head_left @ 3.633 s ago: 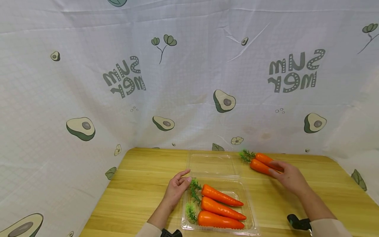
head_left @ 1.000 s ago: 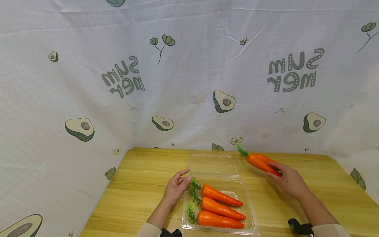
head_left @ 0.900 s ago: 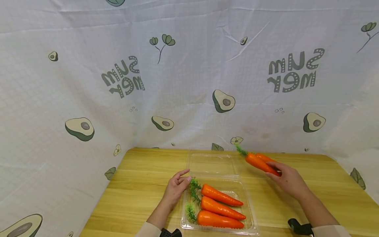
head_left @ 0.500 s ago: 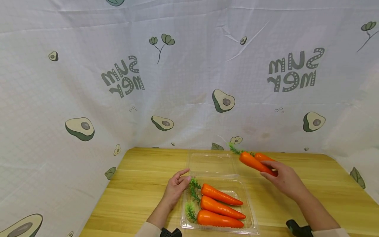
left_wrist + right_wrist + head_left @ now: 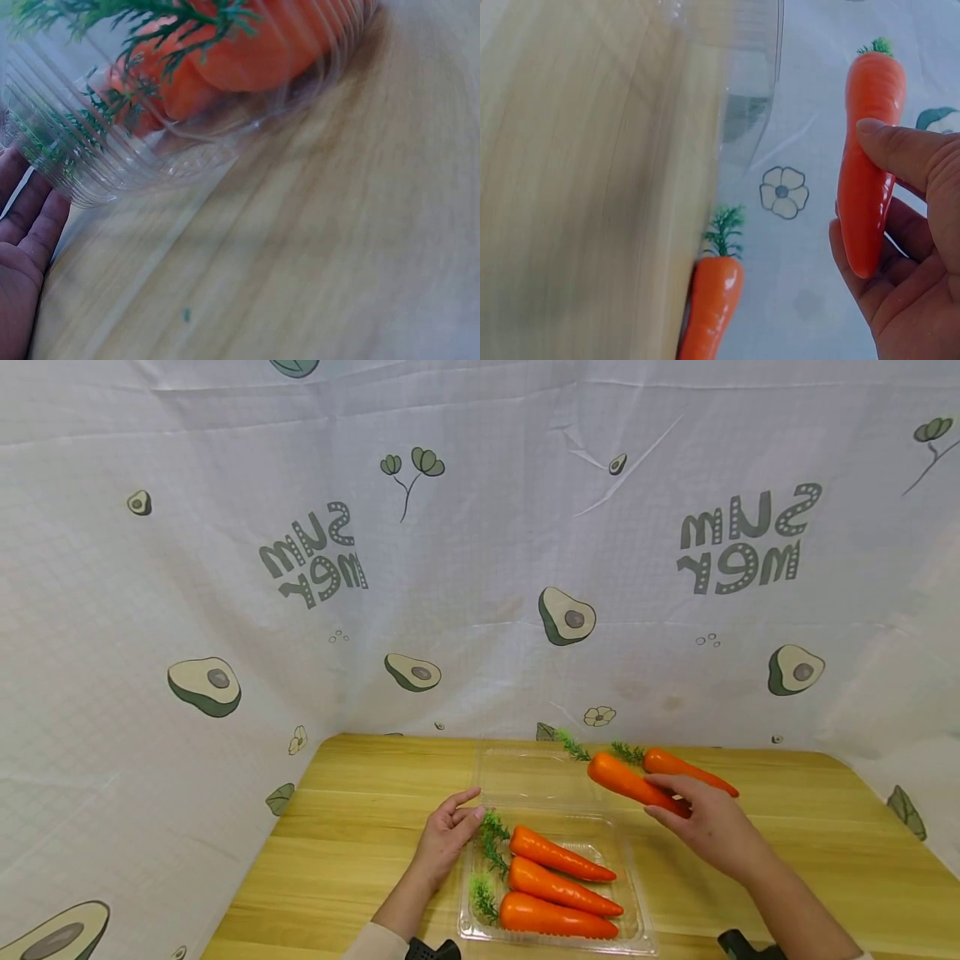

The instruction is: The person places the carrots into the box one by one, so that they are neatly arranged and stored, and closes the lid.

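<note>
Between thumb and fingers, my right hand (image 5: 712,827) holds a carrot (image 5: 624,779) with a green tuft, raised off the table near the open lid. The right wrist view shows the thumb across this carrot (image 5: 871,172), its tip pointing down toward the palm. My left hand (image 5: 442,843) rests at the left edge of a clear plastic clamshell container (image 5: 637,893); in the left wrist view its fingers (image 5: 46,225) lie fairly straight against the ribbed wall. Inside the container lie three carrots (image 5: 558,887), tufts to the left. Another carrot (image 5: 690,768) lies on the table behind the right hand.
The clear lid (image 5: 536,775) lies folded back behind the container. A wooden table (image 5: 345,827) carries everything. A white printed cloth (image 5: 480,568) hangs along the back and sides. Dark wrist straps (image 5: 435,950) show at the bottom.
My right hand has lifted one of the two carrots at the back right and moved it left toward the lid, apart from the other. The left hand stays at the container's edge.
</note>
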`<state>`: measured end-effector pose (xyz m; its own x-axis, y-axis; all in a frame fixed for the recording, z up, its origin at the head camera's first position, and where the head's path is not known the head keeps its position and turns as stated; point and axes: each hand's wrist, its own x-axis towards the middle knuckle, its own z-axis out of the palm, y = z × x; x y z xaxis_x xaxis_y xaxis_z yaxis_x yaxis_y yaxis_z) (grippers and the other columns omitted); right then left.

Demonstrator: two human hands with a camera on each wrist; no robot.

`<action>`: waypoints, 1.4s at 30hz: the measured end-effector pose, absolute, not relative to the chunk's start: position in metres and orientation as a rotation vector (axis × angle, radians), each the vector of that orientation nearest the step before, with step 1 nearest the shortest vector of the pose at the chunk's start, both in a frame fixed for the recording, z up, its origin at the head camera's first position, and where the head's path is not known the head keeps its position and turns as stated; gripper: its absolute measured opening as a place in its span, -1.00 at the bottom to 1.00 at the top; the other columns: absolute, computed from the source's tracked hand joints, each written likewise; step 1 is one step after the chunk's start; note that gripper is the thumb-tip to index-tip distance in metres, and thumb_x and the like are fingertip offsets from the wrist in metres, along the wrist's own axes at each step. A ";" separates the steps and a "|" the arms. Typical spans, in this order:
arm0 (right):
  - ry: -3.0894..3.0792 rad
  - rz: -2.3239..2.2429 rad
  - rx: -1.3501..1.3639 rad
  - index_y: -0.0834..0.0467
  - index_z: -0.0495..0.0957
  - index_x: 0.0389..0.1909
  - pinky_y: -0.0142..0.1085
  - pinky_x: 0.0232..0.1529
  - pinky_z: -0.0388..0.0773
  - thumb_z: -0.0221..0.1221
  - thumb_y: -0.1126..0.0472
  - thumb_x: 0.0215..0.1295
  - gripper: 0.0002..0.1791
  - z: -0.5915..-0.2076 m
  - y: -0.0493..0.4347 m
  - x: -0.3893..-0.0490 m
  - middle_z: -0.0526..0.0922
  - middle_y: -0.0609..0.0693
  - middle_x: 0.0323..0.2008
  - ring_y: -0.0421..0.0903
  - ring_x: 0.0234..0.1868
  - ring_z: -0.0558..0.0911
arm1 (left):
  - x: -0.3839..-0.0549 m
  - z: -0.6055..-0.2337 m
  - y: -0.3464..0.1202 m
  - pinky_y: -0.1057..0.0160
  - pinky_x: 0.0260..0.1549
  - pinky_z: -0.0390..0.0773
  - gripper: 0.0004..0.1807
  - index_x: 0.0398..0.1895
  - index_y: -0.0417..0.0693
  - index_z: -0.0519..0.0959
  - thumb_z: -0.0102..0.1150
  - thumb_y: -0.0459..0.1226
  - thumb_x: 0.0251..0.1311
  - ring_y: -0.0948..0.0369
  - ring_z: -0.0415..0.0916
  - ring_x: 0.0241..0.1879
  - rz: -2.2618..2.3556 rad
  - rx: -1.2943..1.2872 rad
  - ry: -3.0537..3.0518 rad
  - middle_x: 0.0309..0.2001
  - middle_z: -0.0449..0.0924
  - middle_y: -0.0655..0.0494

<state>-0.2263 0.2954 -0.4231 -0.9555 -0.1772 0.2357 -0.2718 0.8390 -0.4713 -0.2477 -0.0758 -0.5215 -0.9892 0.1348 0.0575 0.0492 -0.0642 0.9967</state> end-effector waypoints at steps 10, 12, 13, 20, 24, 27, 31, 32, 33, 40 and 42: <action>-2.813 0.747 0.402 0.10 0.66 0.14 -0.41 -0.30 0.58 0.45 0.16 0.18 -0.53 -0.419 0.281 -0.216 0.71 0.01 -0.08 -0.14 -0.25 0.54 | -0.247 -0.521 -0.075 0.42 -0.09 0.54 -0.46 0.40 -0.24 0.43 0.23 -0.26 0.41 0.39 0.60 -0.18 2.245 0.204 2.102 -0.10 0.76 -0.13; -2.802 0.750 0.423 0.10 0.67 0.12 -0.40 -0.30 0.58 0.46 0.17 0.17 -0.54 -0.419 0.278 -0.213 0.72 -0.04 -0.12 -0.17 -0.27 0.53 | -0.247 -0.521 -0.075 0.42 -0.09 0.54 -0.46 0.40 -0.24 0.44 0.22 -0.27 0.41 0.39 0.60 -0.18 2.243 0.207 2.105 -0.09 0.76 -0.17; -2.794 0.747 0.434 0.10 0.68 0.10 -0.39 -0.30 0.59 0.47 0.17 0.15 -0.54 -0.419 0.277 -0.212 0.72 -0.06 -0.13 -0.19 -0.27 0.53 | -0.247 -0.522 -0.076 0.42 -0.09 0.54 -0.47 0.39 -0.24 0.44 0.22 -0.27 0.41 0.39 0.60 -0.18 2.242 0.208 2.107 -0.09 0.75 -0.18; -2.806 0.732 0.452 0.07 0.70 0.08 -0.36 -0.24 0.63 0.48 0.15 0.13 -0.55 -0.417 0.266 -0.205 0.74 -0.10 -0.13 -0.21 -0.24 0.55 | -0.248 -0.522 -0.076 0.42 -0.10 0.54 -0.48 0.39 -0.22 0.45 0.22 -0.26 0.41 0.39 0.60 -0.19 2.239 0.209 2.113 -0.06 0.74 -0.24; -2.796 0.745 0.480 0.05 0.70 0.06 -0.36 -0.24 0.64 0.49 0.15 0.12 -0.56 -0.416 0.261 -0.201 0.74 -0.12 -0.11 -0.24 -0.24 0.56 | -0.248 -0.522 -0.075 0.42 -0.10 0.54 -0.48 0.39 -0.22 0.45 0.22 -0.26 0.41 0.39 0.60 -0.19 2.237 0.211 2.114 -0.05 0.74 -0.26; -2.774 0.755 0.518 0.03 0.71 0.05 -0.36 -0.24 0.64 0.50 0.17 0.10 -0.56 -0.416 0.258 -0.198 0.74 -0.14 -0.10 -0.28 -0.24 0.57 | -0.248 -0.522 -0.075 0.42 -0.10 0.55 -0.48 0.39 -0.22 0.45 0.22 -0.26 0.41 0.39 0.60 -0.18 2.238 0.211 2.114 -0.05 0.73 -0.27; -2.750 0.752 0.546 -0.01 0.73 0.03 -0.37 -0.25 0.64 0.51 0.17 0.09 -0.57 -0.417 0.254 -0.193 0.75 -0.18 -0.12 -0.32 -0.24 0.57 | -0.247 -0.521 -0.076 0.42 -0.08 0.55 -0.47 0.39 -0.23 0.44 0.22 -0.26 0.42 0.40 0.61 -0.17 2.241 0.218 2.109 -0.06 0.75 -0.22; -2.749 0.752 0.548 -0.01 0.73 0.03 -0.38 -0.24 0.64 0.51 0.17 0.08 -0.57 -0.417 0.253 -0.192 0.75 -0.19 -0.13 -0.34 -0.24 0.57 | -0.247 -0.521 -0.076 0.42 -0.08 0.55 -0.47 0.40 -0.23 0.44 0.22 -0.25 0.42 0.40 0.61 -0.16 2.243 0.222 2.105 -0.07 0.76 -0.18; -2.751 0.751 0.550 -0.02 0.73 0.03 -0.39 -0.24 0.64 0.51 0.18 0.08 -0.57 -0.418 0.251 -0.191 0.75 -0.19 -0.12 -0.34 -0.23 0.57 | -0.247 -0.521 -0.076 0.42 -0.08 0.55 -0.47 0.40 -0.23 0.44 0.22 -0.25 0.42 0.40 0.61 -0.16 2.244 0.225 2.104 -0.08 0.77 -0.13; -2.743 0.784 0.628 -0.04 0.72 0.03 -0.41 -0.23 0.67 0.51 0.17 0.07 -0.56 -0.421 0.244 -0.183 0.75 -0.19 -0.09 -0.32 -0.20 0.62 | -0.248 -0.524 -0.078 0.43 -0.08 0.56 -0.44 0.41 -0.29 0.40 0.20 -0.23 0.43 0.42 0.61 -0.15 2.243 0.270 2.103 -0.18 0.79 0.22; -2.711 0.773 0.682 -0.04 0.72 0.03 -0.39 -0.22 0.68 0.53 0.17 0.05 -0.54 -0.423 0.242 -0.181 0.76 -0.19 -0.09 -0.27 -0.18 0.66 | -0.248 -0.524 -0.078 0.43 -0.07 0.56 -0.44 0.41 -0.28 0.40 0.21 -0.23 0.43 0.42 0.61 -0.15 2.239 0.272 2.109 -0.19 0.79 0.22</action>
<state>-0.1808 0.2419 -0.4228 -0.8621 -0.3695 0.3468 -0.4968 0.7511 -0.4348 -0.2479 -0.0776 -0.5238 -0.9831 0.1591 0.0911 0.0814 -0.0664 0.9945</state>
